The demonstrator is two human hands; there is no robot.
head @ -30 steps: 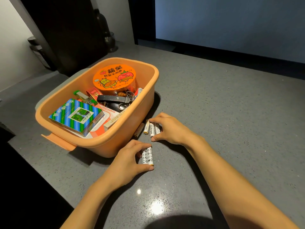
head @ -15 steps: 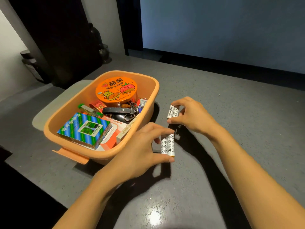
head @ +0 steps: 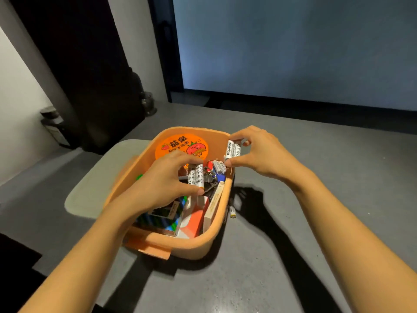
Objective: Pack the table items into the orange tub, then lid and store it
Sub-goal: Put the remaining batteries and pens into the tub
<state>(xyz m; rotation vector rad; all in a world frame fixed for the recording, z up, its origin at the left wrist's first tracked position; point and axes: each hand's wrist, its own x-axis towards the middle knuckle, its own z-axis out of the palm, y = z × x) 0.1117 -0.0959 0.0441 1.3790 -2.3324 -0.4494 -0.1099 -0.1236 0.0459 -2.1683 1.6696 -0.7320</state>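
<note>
The orange tub stands on the grey table, holding a round orange noodle cup, a blue-green striped box, keys, a loose battery and a narrow carton. My left hand hangs over the tub's middle and pinches two white batteries. My right hand is above the tub's far right rim, gripping more white batteries. One battery lies on the table against the tub's right wall.
A pale grey-green lid lies flat on the table, partly under the tub's left side. A dark panel and dark objects stand at the table's far left. The grey table stretches right and near.
Both hands rose from the table with their batteries and moved left over the tub. A battery now lies inside near the keys.
</note>
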